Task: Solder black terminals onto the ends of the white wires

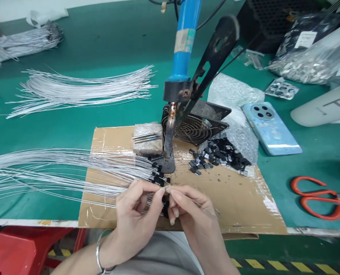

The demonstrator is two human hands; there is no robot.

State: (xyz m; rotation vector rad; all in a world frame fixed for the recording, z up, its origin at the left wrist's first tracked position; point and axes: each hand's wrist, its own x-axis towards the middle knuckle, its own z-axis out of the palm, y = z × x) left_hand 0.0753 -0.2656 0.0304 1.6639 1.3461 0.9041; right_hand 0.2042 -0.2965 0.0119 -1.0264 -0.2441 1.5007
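My left hand [135, 208] and my right hand [187, 208] meet at the front edge of a cardboard sheet [235, 198]. Together they pinch a thin silver wire [207, 209] with a small black part at its end, between thumbs and forefingers. A fan of silver wires with black ends [58, 172] lies across the cardboard's left side, reaching my left hand. Just beyond my fingers stands a blue-handled soldering iron [184, 49] clamped tip-down in a black metal holder [216, 53]. A heap of small black parts [221, 154] lies to the right of the iron.
A second bunch of bare silver wires [81, 89] lies far left. A grey block [147, 139], a small fan [194, 128], a light-blue phone [270, 128], orange-handled scissors [319, 196], plastic bags of parts [310, 61] and a red stool [23, 248] surround the green table [101, 42].
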